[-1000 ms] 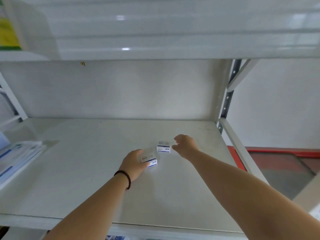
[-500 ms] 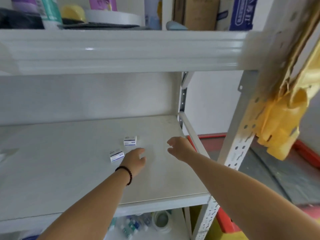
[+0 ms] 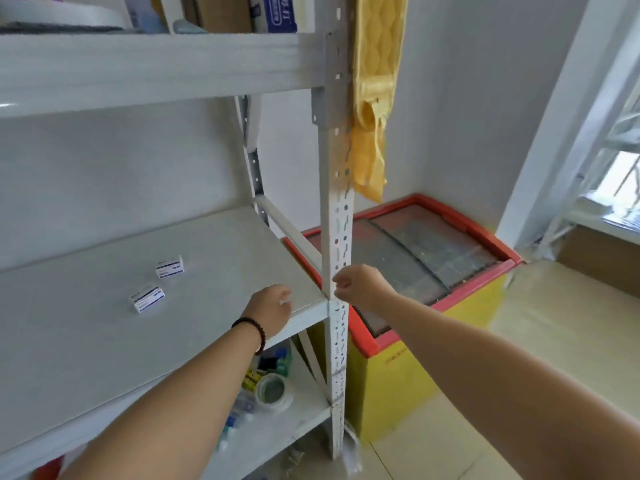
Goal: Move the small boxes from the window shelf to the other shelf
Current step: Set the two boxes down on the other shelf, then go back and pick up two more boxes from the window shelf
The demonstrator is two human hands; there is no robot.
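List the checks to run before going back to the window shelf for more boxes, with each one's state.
1. Both small boxes, far box and near box, lie flat on the shelf board: ok.
2. Boxes away from the board's edge: ok.
3. Left hand holds nothing: ok.
4. Right hand holds nothing: ok.
5. Boxes left on the window shelf: cannot tell, too blurred.

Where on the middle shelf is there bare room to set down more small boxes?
The middle shelf holds only two small boxes, left of centre. Bare board runs from them right to the upright post, and forward to the front edge. The lower shelf is crowded with a tape roll and bottles.
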